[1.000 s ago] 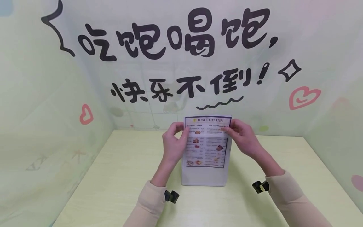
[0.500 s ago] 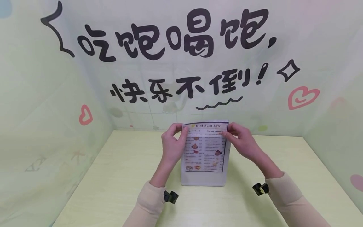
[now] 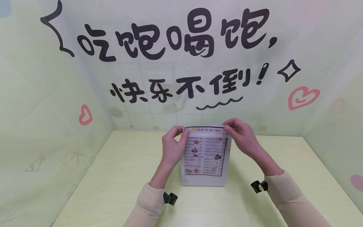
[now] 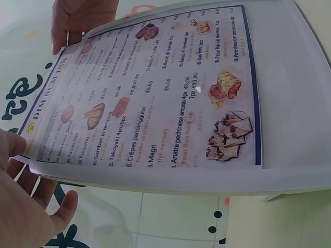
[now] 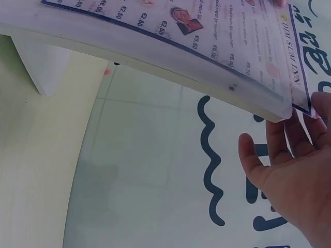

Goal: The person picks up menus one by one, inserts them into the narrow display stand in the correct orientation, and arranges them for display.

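A printed menu sheet [image 3: 205, 154] headed DIM SUM INN stands upright in a white menu holder [image 3: 202, 181], behind its glossy clear front. Its heading strip sticks out past the holder's top edge. My left hand [image 3: 173, 143] pinches the sheet's top left corner, thumb in front. At the top right corner, my right hand [image 3: 242, 135] pinches the sheet, its fingertips partly hidden behind. In the left wrist view, the left hand [image 4: 31, 191] is at the near corner of the menu sheet [image 4: 155, 103]. The right wrist view shows the right hand [image 5: 295, 165] beside the holder's corner.
The holder stands on a pale wooden table [image 3: 124, 176], with a triangular support foot [image 5: 44, 64] behind it. A printed backdrop [image 3: 156, 116] with large black lettering and pink hearts closes off the back and sides. Small black cameras [image 3: 170, 198] sit on both wrists.
The menu sheet has slid downward in the holder, its lower border nearing the holder's bottom. My right hand has shifted its grip up to the sheet's top corner; my left hand stays nearly in place.
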A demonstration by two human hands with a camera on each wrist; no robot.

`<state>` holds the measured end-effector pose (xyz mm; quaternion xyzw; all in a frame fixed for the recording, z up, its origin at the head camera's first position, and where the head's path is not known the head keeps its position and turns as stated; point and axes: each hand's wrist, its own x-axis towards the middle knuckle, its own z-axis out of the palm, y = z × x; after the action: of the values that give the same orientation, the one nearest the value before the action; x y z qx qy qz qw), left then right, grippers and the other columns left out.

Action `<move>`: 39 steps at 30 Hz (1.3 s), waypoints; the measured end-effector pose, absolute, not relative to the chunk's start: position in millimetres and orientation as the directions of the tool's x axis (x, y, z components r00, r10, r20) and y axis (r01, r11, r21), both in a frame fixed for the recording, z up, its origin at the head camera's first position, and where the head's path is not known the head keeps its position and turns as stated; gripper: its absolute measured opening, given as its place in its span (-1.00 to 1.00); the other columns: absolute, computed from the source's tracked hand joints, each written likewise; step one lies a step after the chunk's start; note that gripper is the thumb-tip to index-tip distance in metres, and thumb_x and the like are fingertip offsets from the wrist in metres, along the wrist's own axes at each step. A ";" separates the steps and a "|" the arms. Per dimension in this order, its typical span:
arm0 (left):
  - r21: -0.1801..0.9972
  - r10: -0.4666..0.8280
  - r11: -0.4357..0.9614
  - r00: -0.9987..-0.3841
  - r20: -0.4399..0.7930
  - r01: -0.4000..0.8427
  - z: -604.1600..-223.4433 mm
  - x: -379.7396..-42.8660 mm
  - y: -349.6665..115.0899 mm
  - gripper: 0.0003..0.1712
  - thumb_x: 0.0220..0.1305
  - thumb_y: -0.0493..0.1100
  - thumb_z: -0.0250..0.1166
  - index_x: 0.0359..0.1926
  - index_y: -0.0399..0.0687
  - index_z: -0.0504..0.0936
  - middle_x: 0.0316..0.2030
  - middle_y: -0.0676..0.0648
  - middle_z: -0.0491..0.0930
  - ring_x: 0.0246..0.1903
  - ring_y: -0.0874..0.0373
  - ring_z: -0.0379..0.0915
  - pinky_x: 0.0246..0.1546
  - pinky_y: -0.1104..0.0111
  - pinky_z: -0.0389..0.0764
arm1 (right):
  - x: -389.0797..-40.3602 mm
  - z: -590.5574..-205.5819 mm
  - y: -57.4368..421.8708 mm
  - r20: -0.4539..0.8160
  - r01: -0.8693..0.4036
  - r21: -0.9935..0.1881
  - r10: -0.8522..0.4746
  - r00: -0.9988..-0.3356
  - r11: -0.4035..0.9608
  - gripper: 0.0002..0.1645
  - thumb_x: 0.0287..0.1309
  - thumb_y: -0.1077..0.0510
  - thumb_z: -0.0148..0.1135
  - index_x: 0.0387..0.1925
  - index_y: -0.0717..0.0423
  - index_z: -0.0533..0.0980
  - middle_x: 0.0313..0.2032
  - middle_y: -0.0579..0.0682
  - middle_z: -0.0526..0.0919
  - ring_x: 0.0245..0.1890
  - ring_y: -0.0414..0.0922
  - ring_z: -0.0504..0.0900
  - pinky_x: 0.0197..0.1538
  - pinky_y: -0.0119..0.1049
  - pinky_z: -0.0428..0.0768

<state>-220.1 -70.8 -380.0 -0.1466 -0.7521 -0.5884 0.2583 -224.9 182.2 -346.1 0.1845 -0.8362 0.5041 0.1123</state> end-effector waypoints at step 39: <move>0.784 -0.066 0.334 -0.817 0.573 0.524 -388.2 -223.2 -73.7 -0.90 0.41 -0.25 0.33 -0.19 -0.23 0.70 -0.22 -0.09 0.75 -0.08 0.00 0.67 0.19 0.10 0.58 | -221.5 -384.6 189.2 0.677 -0.671 -0.520 -0.224 -0.701 0.529 -0.76 0.21 0.43 0.37 -0.10 0.23 0.74 -0.17 0.02 0.74 -0.11 -0.07 0.64 -0.03 -0.40 0.51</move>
<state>-223.2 -73.7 -388.2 -0.1481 -0.7728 -0.5578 0.2641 -221.5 189.2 -384.6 0.2696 -0.8294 0.4034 0.2767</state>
